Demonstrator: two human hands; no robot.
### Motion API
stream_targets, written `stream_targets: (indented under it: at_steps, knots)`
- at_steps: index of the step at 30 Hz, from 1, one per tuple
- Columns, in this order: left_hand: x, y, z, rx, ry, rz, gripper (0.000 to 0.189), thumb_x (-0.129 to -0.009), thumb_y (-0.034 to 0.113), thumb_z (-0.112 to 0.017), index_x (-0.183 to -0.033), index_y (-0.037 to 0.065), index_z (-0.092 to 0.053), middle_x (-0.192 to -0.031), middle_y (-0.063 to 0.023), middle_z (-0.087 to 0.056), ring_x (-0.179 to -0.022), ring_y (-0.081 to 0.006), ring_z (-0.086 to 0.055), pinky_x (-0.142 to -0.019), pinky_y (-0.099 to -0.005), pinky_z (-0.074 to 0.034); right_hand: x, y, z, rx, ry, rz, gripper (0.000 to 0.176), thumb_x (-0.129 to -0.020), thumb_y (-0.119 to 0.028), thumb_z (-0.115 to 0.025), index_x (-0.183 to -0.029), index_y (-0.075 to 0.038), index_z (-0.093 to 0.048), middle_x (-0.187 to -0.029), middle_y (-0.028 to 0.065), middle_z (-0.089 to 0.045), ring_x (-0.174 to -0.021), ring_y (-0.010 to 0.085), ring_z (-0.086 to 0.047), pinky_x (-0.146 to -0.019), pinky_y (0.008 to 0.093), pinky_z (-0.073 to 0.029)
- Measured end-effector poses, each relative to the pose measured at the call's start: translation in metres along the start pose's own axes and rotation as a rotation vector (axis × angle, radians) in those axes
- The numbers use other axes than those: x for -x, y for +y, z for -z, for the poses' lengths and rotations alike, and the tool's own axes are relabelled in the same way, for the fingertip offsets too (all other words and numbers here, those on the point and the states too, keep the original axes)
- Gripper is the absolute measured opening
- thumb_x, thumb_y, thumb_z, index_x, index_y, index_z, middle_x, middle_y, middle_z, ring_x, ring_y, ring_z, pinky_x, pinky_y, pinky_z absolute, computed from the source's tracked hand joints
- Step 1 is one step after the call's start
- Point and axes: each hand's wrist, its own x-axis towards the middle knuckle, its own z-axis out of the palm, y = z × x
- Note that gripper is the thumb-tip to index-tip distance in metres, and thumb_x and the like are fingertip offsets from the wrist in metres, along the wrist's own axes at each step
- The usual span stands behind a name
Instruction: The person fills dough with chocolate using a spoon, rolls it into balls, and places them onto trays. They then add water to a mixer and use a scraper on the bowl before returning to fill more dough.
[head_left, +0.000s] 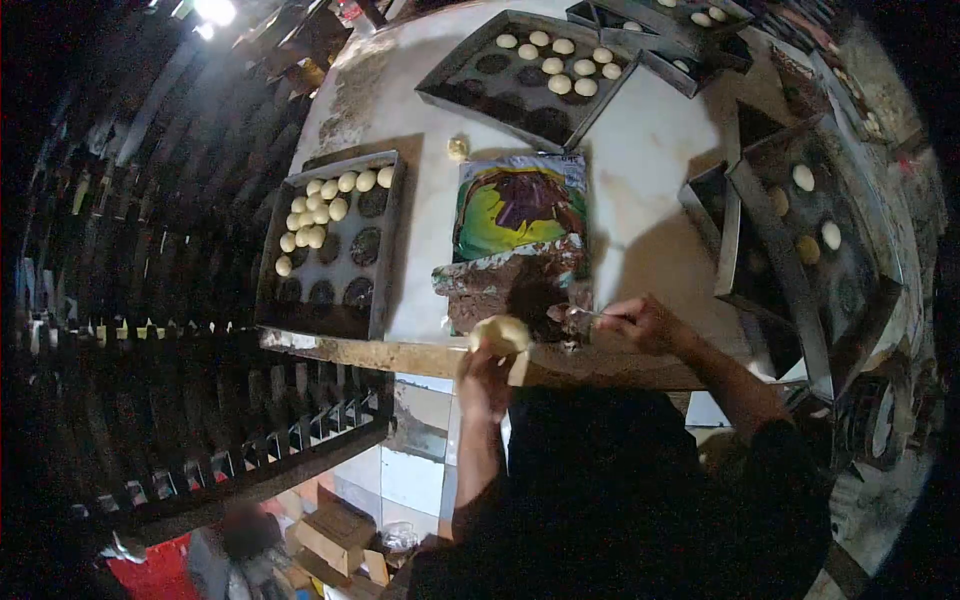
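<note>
My left hand point(484, 388) holds up a flattened piece of pale dough point(503, 333) at the table's front edge. My right hand point(645, 325) grips a small metal utensil, likely a spoon point(584, 314), whose tip is at a brown paste point(488, 300). The paste lies on the near part of an opened green and purple plastic bag point(515, 215). Brown paste clings to the utensil's tip, and its exact shape is hard to make out. Beyond the bag sits a small lump of dough point(458, 149).
Left of the bag stands a metal tray point(391, 235) with several dough balls point(318, 208). Another tray point(470, 106) with dough balls is at the back. Overlapping trays point(770, 240) are on the right. A cardboard box point(335, 535) lies below the table.
</note>
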Motion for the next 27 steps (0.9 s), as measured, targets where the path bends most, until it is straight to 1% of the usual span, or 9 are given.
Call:
stream_targets:
  at_steps: [2, 5, 8, 10, 13, 17, 20, 23, 27]
  knots:
    - [-0.022, -0.017, -0.023, 0.086, -0.052, 0.171, 0.034, -0.097, 0.026, -0.051, -0.121, 0.002, -0.052, -0.118, -0.0106, -0.058, -0.110, -0.0242, -0.056, -0.092, -0.0421, -0.049, 0.004, 0.005, -0.020, 0.002, 0.222, 0.155, 0.028, -0.084, -0.019, -0.058, -0.107, -0.005, -0.065, -0.107, 0.0182, -0.066, -0.089, 0.0341, -0.066, -0.081, 0.0433, -0.053]
    - [-0.026, -0.012, -0.063, 0.177, -0.139, 0.257, 0.033, -0.098, 0.024, -0.048, -0.123, 0.003, -0.051, -0.119, -0.0111, -0.057, -0.112, -0.0238, -0.056, -0.089, -0.0389, -0.053, 0.005, 0.016, -0.036, 0.209, 0.215, 0.076, 0.036, -0.083, -0.019, -0.060, -0.116, -0.004, -0.061, -0.115, 0.0157, -0.064, -0.096, 0.0336, -0.065, -0.086, 0.0425, -0.052]
    - [-0.029, -0.003, -0.058, 0.117, -0.074, 0.197, 0.032, -0.100, 0.023, -0.044, -0.124, 0.003, -0.050, -0.121, -0.0117, -0.057, -0.113, -0.0245, -0.056, -0.090, -0.0372, -0.054, 0.018, 0.033, -0.041, 0.416, 0.311, 0.157, 0.047, -0.085, -0.024, -0.066, -0.127, -0.005, -0.054, -0.108, 0.0186, -0.065, -0.094, 0.0348, -0.065, -0.082, 0.0397, -0.053]
    - [-0.028, 0.004, -0.057, 0.135, -0.065, 0.093, 0.035, -0.099, 0.026, -0.046, -0.125, 0.002, -0.050, -0.122, -0.0120, -0.057, -0.112, -0.0246, -0.057, -0.092, -0.0365, -0.054, 0.022, 0.025, -0.033, 0.632, 0.127, -0.123, 0.050, -0.084, -0.023, -0.068, -0.128, -0.005, -0.053, -0.106, 0.0194, -0.065, -0.091, 0.0349, -0.064, -0.080, 0.0409, -0.053]
    - [-0.016, 0.020, -0.060, 0.138, -0.075, 0.007, 0.042, -0.097, 0.030, -0.051, -0.128, 0.003, -0.047, -0.122, -0.0121, -0.058, -0.111, -0.0249, -0.058, -0.093, -0.0355, -0.052, 0.017, 0.018, -0.033, 0.794, 0.238, 0.075, 0.048, -0.082, -0.022, -0.070, -0.124, -0.004, -0.057, -0.102, 0.0200, -0.062, -0.087, 0.0328, -0.062, -0.075, 0.0414, -0.053]
    - [0.004, 0.022, -0.078, 0.125, -0.299, 0.034, 0.046, -0.096, 0.031, -0.052, -0.135, 0.008, -0.043, -0.122, -0.0118, -0.057, -0.107, -0.0242, -0.060, -0.086, -0.0337, -0.056, -0.021, -0.056, -0.045, -0.062, 0.536, 0.294, 0.031, -0.083, -0.015, -0.070, -0.108, 0.003, -0.065, -0.101, 0.0168, -0.059, -0.087, 0.0246, -0.062, -0.070, 0.0362, -0.055]
    - [0.022, 0.022, -0.076, 0.334, -0.353, -0.030, 0.045, -0.098, 0.029, -0.049, -0.138, 0.010, -0.040, -0.127, -0.0125, -0.053, -0.113, -0.0270, -0.057, -0.090, -0.0372, -0.053, -0.029, -0.090, -0.062, -0.952, 0.541, 0.137, 0.016, -0.087, -0.003, -0.065, -0.097, 0.010, -0.065, -0.101, 0.0104, -0.058, -0.094, 0.0153, -0.060, -0.073, 0.0271, -0.054]
    - [0.034, 0.017, -0.063, 0.388, -0.345, -0.188, 0.048, -0.097, 0.030, -0.050, -0.139, 0.009, -0.038, -0.128, -0.0122, -0.052, -0.120, -0.0279, -0.051, -0.099, -0.0419, -0.046, -0.033, -0.118, -0.077, -0.952, 0.586, 0.086, 0.016, -0.088, 0.000, -0.062, -0.096, 0.014, -0.062, -0.100, 0.0075, -0.057, -0.094, 0.0143, -0.059, -0.073, 0.0272, -0.054]
    - [0.082, 0.024, -0.050, -0.639, -0.228, -0.860, 0.067, -0.097, 0.028, -0.046, -0.146, -0.003, -0.015, -0.145, -0.0245, -0.030, -0.132, -0.0379, -0.034, -0.110, -0.0431, -0.026, -0.011, -0.201, -0.095, 0.136, 0.682, 0.464, 0.021, -0.079, -0.007, -0.072, -0.096, 0.003, -0.065, -0.097, 0.0124, -0.059, -0.085, 0.0249, -0.062, -0.071, 0.0307, -0.051]
